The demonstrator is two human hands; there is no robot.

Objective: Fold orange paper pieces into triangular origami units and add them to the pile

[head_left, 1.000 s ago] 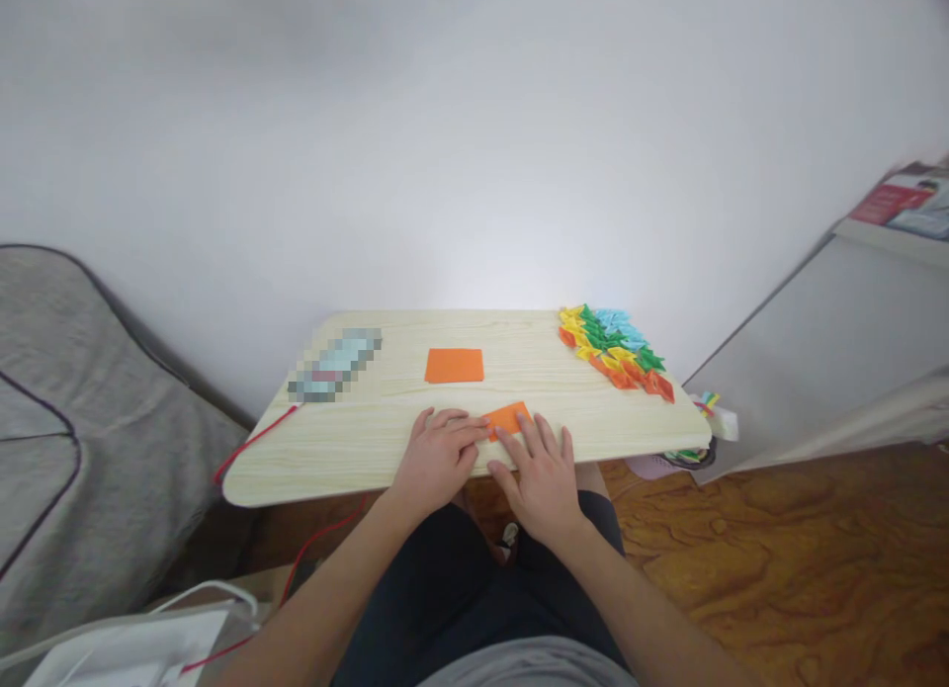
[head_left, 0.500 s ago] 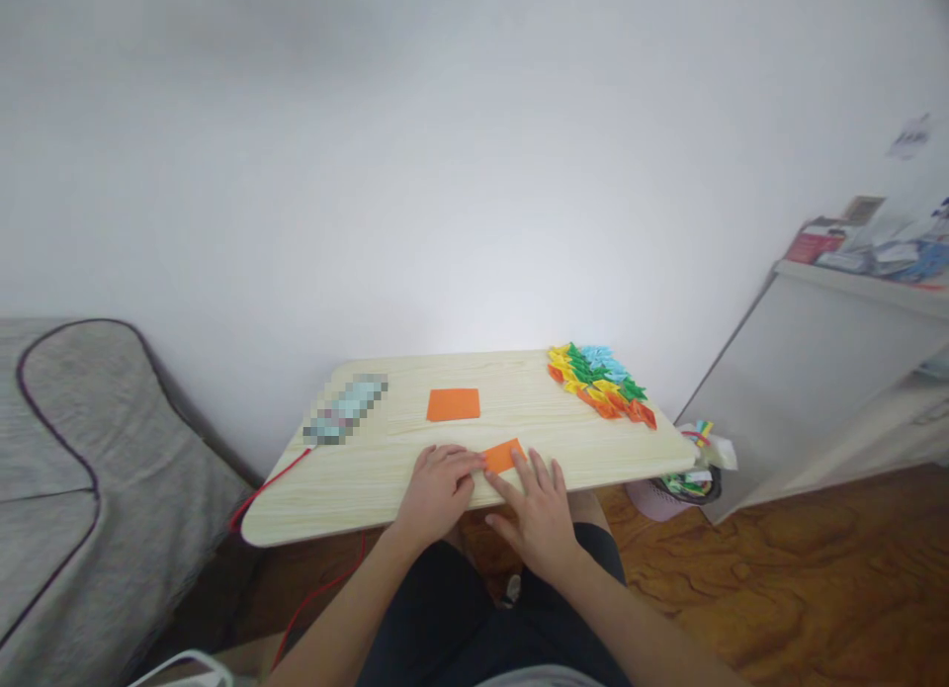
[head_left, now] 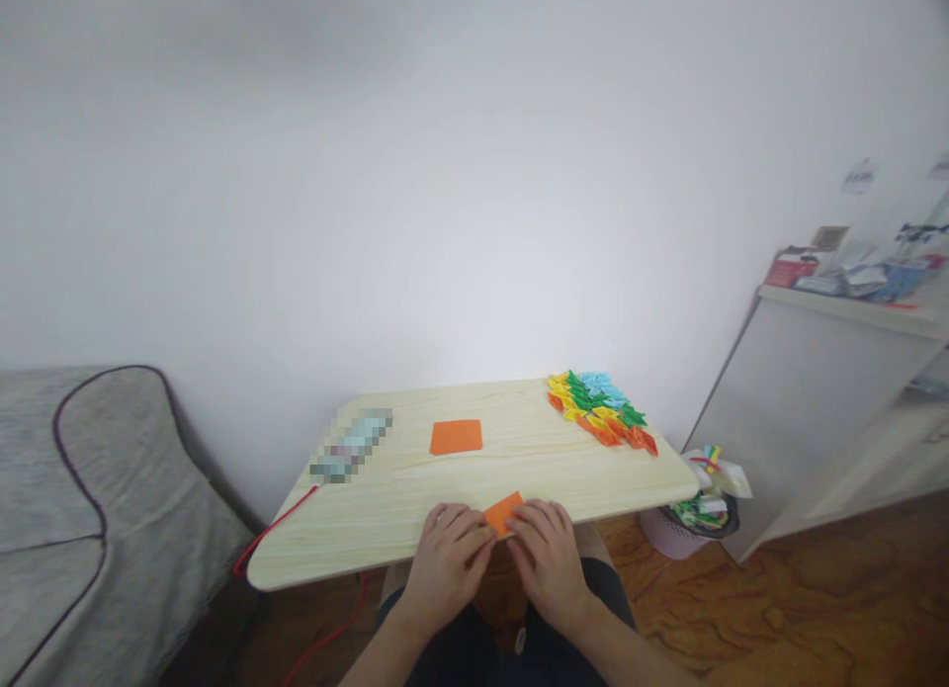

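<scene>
A small piece of orange paper (head_left: 502,514) lies at the table's front edge between my two hands. My left hand (head_left: 454,554) pinches its left side, thumb below and fingers curled on top. On the opposite side my right hand (head_left: 547,554) grips the right edge in the same way, its fingers covering that corner. Whether the paper is folded in layers I cannot make out. Farther back on the table rests a flat orange paper rectangle (head_left: 456,437), apart from both hands.
Folded paper pieces (head_left: 600,410) in yellow, green, blue and orange cluster at the table's (head_left: 333,539) right. A blurred-out device (head_left: 352,446) with a red cable (head_left: 278,526) lies left. A waste bin (head_left: 682,531) stands beside the cabinet (head_left: 822,400); a grey sofa (head_left: 148,509) is at left.
My hands have drawn the small orange paper toward the table's front edge. My right hand's fingers, earlier spread flat, are now curled on the paper. The view has tilted upward slightly.
</scene>
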